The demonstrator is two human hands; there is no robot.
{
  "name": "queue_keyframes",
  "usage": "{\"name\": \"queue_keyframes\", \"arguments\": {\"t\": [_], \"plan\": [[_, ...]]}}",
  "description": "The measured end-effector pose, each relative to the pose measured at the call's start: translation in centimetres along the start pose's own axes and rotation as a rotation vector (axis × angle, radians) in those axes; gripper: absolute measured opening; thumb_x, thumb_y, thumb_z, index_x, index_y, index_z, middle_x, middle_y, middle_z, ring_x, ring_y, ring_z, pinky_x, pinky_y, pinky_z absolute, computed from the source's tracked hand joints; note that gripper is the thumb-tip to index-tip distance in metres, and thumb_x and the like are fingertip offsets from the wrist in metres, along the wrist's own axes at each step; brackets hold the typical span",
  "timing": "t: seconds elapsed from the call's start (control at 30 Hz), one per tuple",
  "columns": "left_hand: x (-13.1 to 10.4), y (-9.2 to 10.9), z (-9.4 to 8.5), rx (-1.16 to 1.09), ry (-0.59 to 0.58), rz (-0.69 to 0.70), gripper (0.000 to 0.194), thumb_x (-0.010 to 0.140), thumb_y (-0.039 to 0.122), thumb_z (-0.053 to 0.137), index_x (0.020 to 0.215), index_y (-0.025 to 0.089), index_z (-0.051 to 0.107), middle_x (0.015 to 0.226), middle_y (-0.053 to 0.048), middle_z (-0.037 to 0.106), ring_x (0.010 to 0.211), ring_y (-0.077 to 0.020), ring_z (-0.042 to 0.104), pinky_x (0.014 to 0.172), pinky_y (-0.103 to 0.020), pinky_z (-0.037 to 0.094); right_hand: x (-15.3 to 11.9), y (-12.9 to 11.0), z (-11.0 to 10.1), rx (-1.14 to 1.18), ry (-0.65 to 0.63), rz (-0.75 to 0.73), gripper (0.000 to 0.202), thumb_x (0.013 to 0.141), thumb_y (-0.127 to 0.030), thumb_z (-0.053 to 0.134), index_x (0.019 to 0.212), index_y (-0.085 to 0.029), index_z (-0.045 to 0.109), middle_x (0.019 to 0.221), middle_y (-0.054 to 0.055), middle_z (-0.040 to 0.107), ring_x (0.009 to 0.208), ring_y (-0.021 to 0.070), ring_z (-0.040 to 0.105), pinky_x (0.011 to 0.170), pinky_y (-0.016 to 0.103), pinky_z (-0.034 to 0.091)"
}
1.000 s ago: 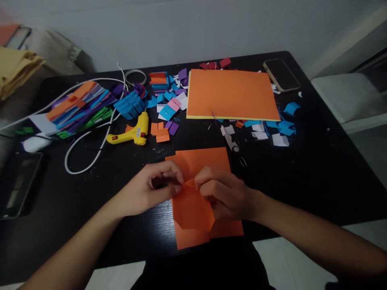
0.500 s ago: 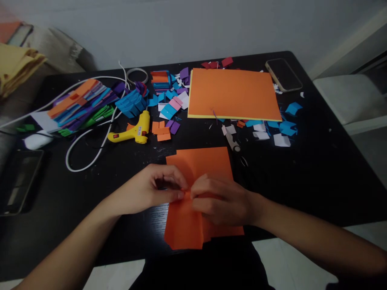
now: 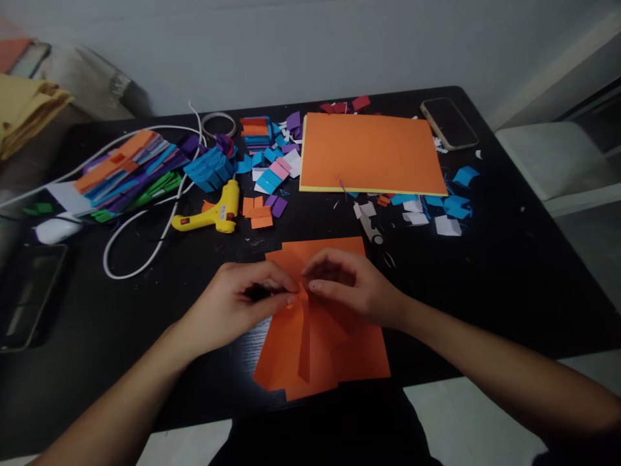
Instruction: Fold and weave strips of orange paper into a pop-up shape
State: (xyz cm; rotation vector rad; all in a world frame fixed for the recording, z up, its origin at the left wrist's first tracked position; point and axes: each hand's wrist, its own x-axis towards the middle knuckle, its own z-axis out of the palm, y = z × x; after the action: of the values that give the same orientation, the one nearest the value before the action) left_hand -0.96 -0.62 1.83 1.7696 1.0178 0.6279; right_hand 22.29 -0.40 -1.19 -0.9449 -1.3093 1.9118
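Note:
Orange paper point(image 3: 363, 353) lies on the black table near its front edge, with a folded piece standing up in a raised crease at its middle. My left hand point(image 3: 242, 301) pinches the top of that crease from the left, thumb and fingertips on the paper. Just to the right, my right hand point(image 3: 356, 285) curves over the sheet; its thumb and index finger are apart beside the crease, with nothing seen between them. Its other fingers are partly hidden.
A yellow glue gun point(image 3: 213, 213), a looped white cable point(image 3: 109, 259) and bundled coloured paper strips point(image 3: 130, 168) lie at the left. Behind are an orange sheet stack point(image 3: 373, 152), paper scraps, scissors point(image 3: 372, 232) and a phone point(image 3: 450, 123). Another phone point(image 3: 32, 294) is far left.
The folded orange paper has risen into an upright crease and its lower part has shifted left. My right hand has moved up and its thumb and index finger have opened.

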Motion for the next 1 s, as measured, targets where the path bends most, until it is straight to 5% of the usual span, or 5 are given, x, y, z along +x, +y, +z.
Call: {"name": "queue_keyframes", "arguments": {"t": [0.3, 1.0], "plan": [[-0.39, -0.41, 0.09, 0.205, 0.028, 0.203, 0.005, 0.093, 0.018, 0.073, 0.098, 0.019, 0.074, 0.088, 0.001, 0.079, 0.076, -0.01, 0.074, 0.071, -0.016, 0.056, 0.05, -0.14, 0.07, 0.051, -0.045, 0.036, 0.014, 0.088, -0.023, 0.076, 0.099, -0.015, 0.072, 0.083, 0.001, 0.072, 0.071, 0.0103, 0.067, 0.069, 0.023, 0.058], [-0.06, -0.4, 0.46, 0.059, 0.036, 0.043, 0.003, 0.092, 0.018, 0.073, 0.092, 0.02, 0.076, 0.082, 0.002, 0.077, 0.07, -0.0084, 0.07, 0.066, -0.015, 0.053, -0.13, 0.16, 0.13, 0.015, -0.038, -0.041, 0.015, 0.089, -0.021, 0.076, 0.101, -0.014, 0.071, 0.09, 0.004, 0.073, 0.077, 0.0109, 0.069, 0.074, 0.025, 0.059]]}}
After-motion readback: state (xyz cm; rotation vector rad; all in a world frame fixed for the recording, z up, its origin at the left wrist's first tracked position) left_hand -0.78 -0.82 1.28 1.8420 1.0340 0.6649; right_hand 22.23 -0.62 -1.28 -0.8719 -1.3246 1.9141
